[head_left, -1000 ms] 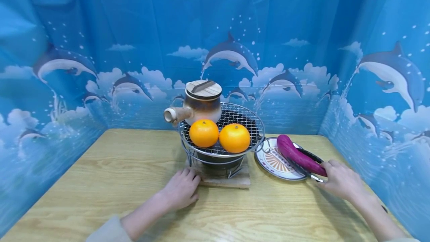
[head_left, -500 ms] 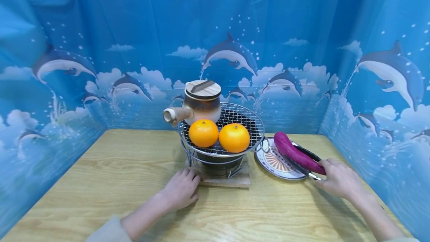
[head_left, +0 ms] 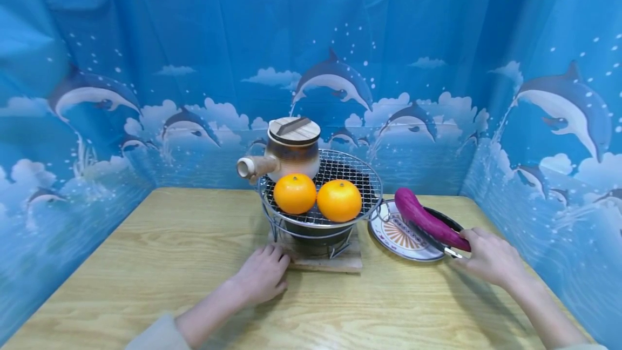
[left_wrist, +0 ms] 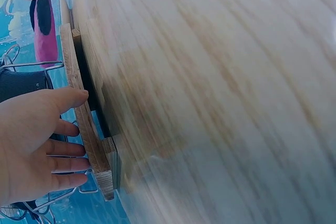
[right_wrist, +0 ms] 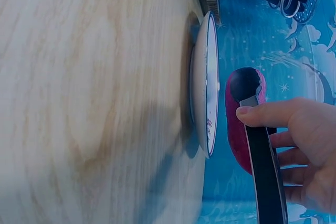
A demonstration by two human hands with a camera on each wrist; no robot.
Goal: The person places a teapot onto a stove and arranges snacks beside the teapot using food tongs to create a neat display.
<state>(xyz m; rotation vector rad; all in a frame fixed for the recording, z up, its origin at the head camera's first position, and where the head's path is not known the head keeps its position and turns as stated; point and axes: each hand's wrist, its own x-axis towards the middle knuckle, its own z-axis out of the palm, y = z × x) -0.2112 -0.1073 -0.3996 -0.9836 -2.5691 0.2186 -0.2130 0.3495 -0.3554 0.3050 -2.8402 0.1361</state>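
Observation:
Tongs (right_wrist: 265, 171) with black heads and dark handles are gripped by my right hand (head_left: 493, 255). They clamp a long, slightly curved purple vegetable (head_left: 427, 220), its exact kind unclear. A small gap separates the vegetable from the white patterned plate (head_left: 402, 239) below, as the right wrist view shows. My left hand (head_left: 262, 273) rests at the front left corner of a wooden board (head_left: 325, 263); in the left wrist view its fingers (left_wrist: 68, 163) are fairly straight, with the fingertips near the board's edge. The lower tong ends are partly hidden behind the vegetable.
On the board stands a dark stove (head_left: 318, 234) topped by a round wire grill (head_left: 347, 163). Two oranges, one left (head_left: 294, 193) and one right (head_left: 339, 200), sit on it before a lidded clay pot (head_left: 293, 150). A dolphin-print curtain (head_left: 194, 69) encloses the wooden table (head_left: 160, 253).
The tongs and purple vegetable have shifted slightly left and up in the head view, with my right hand. My left hand, the grill and the oranges keep their places.

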